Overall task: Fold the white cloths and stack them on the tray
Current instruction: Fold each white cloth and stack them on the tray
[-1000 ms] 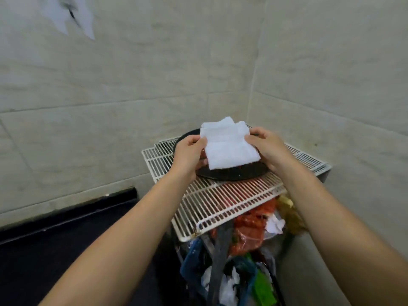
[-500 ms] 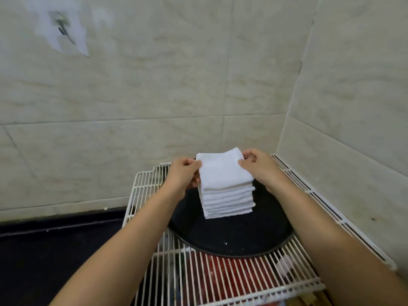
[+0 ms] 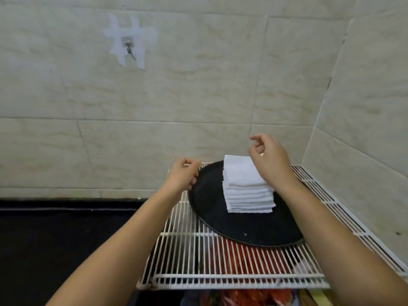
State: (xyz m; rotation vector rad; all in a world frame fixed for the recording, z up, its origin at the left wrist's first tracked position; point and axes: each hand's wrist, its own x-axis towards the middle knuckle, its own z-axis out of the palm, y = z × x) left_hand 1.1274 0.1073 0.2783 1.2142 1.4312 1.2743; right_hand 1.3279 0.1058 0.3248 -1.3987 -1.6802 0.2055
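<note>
From my head camera, one stack of folded white cloths [image 3: 247, 186] sits on the black round tray [image 3: 242, 228] toward the far right corner of the white wire shelf [image 3: 187, 261]. I count roughly nine or ten layers; the edges blur, so I cannot be exact. My left hand [image 3: 182, 176] hangs loosely curled and empty beside the tray's left rim; my right hand [image 3: 268, 161] hovers over the stack, holding nothing. The cloths look soft, light and floppy, best pinched at two corners.
</note>
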